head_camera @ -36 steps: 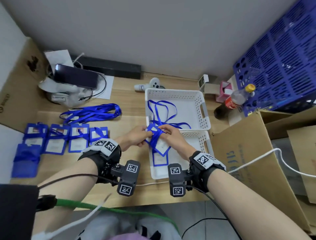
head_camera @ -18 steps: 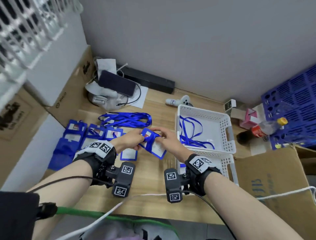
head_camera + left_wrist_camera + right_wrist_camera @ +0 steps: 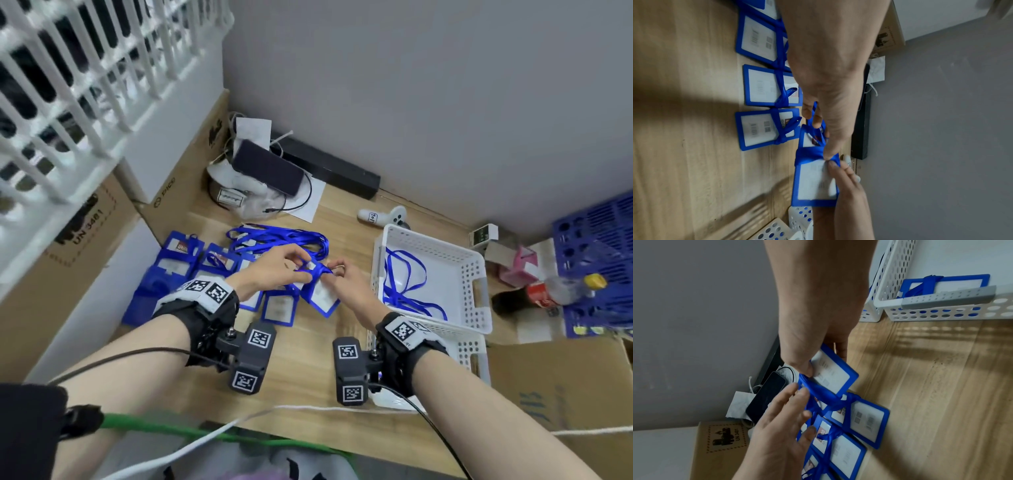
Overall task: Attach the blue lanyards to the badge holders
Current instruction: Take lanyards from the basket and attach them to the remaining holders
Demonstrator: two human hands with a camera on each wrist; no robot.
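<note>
My right hand (image 3: 334,274) (image 3: 824,361) pinches a blue-framed badge holder (image 3: 322,296) (image 3: 813,180) (image 3: 836,374) at its top edge, just above the wooden table. A blue lanyard (image 3: 317,272) (image 3: 809,153) (image 3: 818,391) is wound round the holder's top. My left hand (image 3: 298,263) (image 3: 813,116) pinches a strip of that lanyard, one fingertip against the wrap. To the left, a row of badge holders with tied lanyards (image 3: 277,310) (image 3: 758,129) (image 3: 867,420) lies flat. Loose blue lanyards (image 3: 284,238) are piled behind them.
A white basket (image 3: 428,240) at the right holds more lanyards (image 3: 400,284). A nearer white basket (image 3: 469,346) holds a badge holder (image 3: 941,283). A phone (image 3: 267,168), a white controller (image 3: 383,216), a bottle (image 3: 555,291), a blue crate (image 3: 599,246) and cardboard boxes ring the table.
Both hands have carried the badge holder and its lanyard left, from over the near basket to the end of the row. The head view has swung left and up.
</note>
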